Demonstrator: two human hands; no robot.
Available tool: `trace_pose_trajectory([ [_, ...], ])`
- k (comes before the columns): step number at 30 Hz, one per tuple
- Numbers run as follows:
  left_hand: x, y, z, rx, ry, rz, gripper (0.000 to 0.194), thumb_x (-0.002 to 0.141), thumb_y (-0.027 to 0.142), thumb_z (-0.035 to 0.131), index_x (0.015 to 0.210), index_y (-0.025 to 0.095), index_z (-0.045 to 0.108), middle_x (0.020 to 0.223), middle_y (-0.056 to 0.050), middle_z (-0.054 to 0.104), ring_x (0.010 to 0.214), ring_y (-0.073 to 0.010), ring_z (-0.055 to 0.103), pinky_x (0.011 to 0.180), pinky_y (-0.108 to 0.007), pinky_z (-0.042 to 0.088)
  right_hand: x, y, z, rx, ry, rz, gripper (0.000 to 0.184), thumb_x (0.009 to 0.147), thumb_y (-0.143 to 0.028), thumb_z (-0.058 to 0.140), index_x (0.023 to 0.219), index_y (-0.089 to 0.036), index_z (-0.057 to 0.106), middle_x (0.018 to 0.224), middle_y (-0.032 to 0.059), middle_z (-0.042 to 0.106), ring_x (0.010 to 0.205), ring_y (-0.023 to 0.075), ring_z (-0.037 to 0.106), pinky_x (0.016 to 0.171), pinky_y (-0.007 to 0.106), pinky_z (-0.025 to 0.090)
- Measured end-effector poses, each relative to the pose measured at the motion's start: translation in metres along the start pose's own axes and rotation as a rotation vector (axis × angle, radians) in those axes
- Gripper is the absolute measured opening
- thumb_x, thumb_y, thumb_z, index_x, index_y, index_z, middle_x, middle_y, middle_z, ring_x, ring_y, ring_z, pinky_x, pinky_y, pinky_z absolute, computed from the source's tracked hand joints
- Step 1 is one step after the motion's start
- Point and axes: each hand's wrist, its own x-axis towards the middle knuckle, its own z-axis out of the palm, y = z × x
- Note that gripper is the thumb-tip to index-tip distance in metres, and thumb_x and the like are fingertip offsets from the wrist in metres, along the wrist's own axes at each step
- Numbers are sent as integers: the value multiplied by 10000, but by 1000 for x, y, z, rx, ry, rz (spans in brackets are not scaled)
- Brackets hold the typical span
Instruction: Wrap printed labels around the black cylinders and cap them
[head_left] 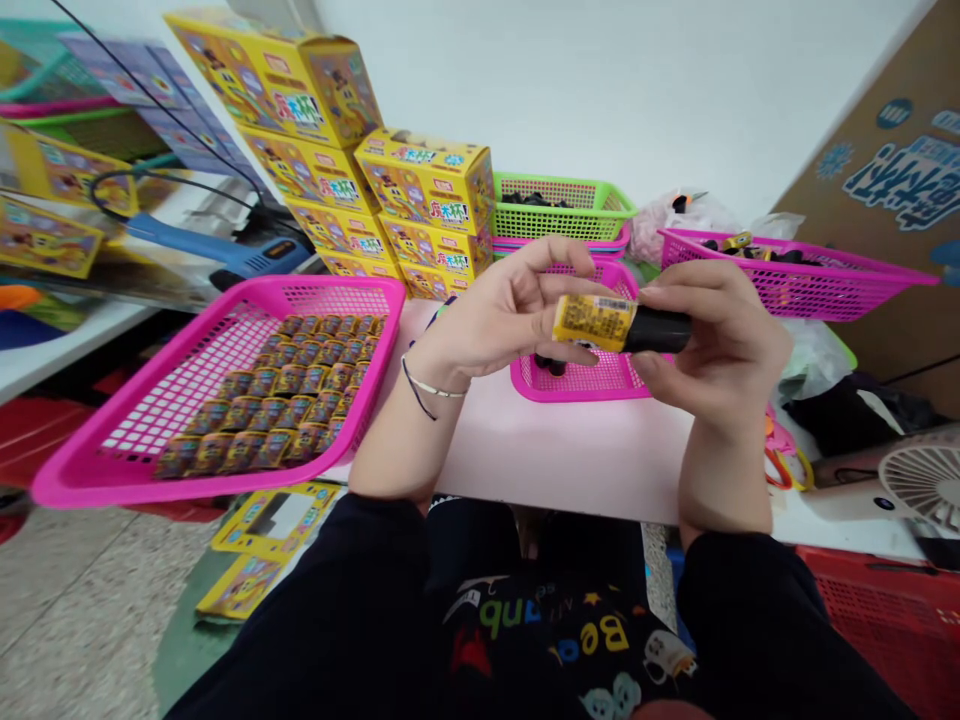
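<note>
Above the table, a small black tube (658, 329) lies sideways between my hands, with a yellow printed wrapper (592, 322) around its left end. My left hand (517, 305) pinches the wrapped end between thumb and fingers. Fingers of my right hand (724, 325) close on the bare black end. Behind and below them sits a pink basket (525, 382) with a few dark pieces in it, partly hidden by the hands. To the left, a larger pink basket (142, 487) holds rows of small, similarly printed wrapped pieces.
Stacked yellow boxes (315, 110) stand against the wall. A green basket (600, 190) with black pieces and another pink basket (817, 290) sit farther back. At left lies a blue-handled tool (255, 258) with a cable. A fan (922, 480) and scissors (787, 470) are at right.
</note>
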Motion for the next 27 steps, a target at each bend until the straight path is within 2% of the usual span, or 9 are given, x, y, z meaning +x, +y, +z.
trace_pose_trajectory([
  [3, -3, 8, 1, 76, -44, -40, 523, 757, 511, 1004, 1122, 228, 757, 1042, -54, 824, 882, -225, 853, 686, -269, 706, -1, 0, -4, -35, -74, 11, 397, 928, -344, 792, 1324, -358, 759, 1120, 56, 782, 954, 229, 767, 710, 375, 708],
  [6, -5, 16, 5, 114, -47, -31, 451, 793, 454, 992, 1155, 235, 836, 1155, -70, 852, 983, -219, 853, 785, -264, 709, -2, -2, -6, -26, -119, 3, 441, 905, -320, 812, 1340, -369, 758, 1161, 31, 788, 985, 224, 776, 796, 397, 721],
  [10, -6, 19, 12, 179, 7, -83, 376, 890, 488, 907, 1168, 236, 881, 1099, -51, 880, 813, -138, 800, 713, -231, 655, -2, -4, -4, -18, -125, 3, 457, 875, -240, 807, 1317, -350, 767, 1158, 16, 785, 1001, 217, 785, 838, 388, 722],
  [14, -3, 12, 19, 124, 78, -107, 348, 766, 419, 1007, 1042, 232, 906, 985, -28, 884, 763, -127, 771, 705, -240, 645, 0, -6, -2, -59, -136, -34, 462, 859, -188, 803, 1297, -331, 768, 1136, 40, 789, 987, 218, 795, 834, 376, 727],
  [17, -2, 8, 22, 94, 184, -99, 316, 643, 387, 1070, 832, 214, 885, 809, -7, 840, 663, -108, 726, 621, -222, 598, 1, -7, -3, -115, -154, -82, 458, 876, -227, 807, 1312, -359, 756, 1109, 31, 793, 975, 230, 809, 814, 394, 736],
  [20, -4, 7, 23, 124, 201, -107, 349, 602, 408, 1083, 757, 207, 845, 772, -12, 809, 622, -114, 684, 564, -232, 538, 1, -7, -4, -164, -183, -97, 465, 887, -296, 832, 1328, -411, 742, 1096, -1, 802, 951, 229, 816, 821, 409, 740],
  [23, -8, 10, 24, 217, 189, -65, 377, 663, 494, 1048, 754, 213, 815, 771, -21, 785, 663, -149, 697, 597, -271, 550, 1, -10, -1, -188, -172, -113, 435, 900, -300, 829, 1312, -415, 750, 1098, -10, 808, 937, 215, 815, 823, 393, 743],
  [27, -11, 11, 23, 366, 271, 76, 418, 727, 570, 1002, 720, 227, 763, 729, -3, 738, 652, -131, 660, 594, -267, 526, 2, -16, 6, -199, -93, -143, 457, 901, -192, 816, 1331, -337, 761, 1074, 27, 803, 956, 220, 814, 816, 375, 750],
])
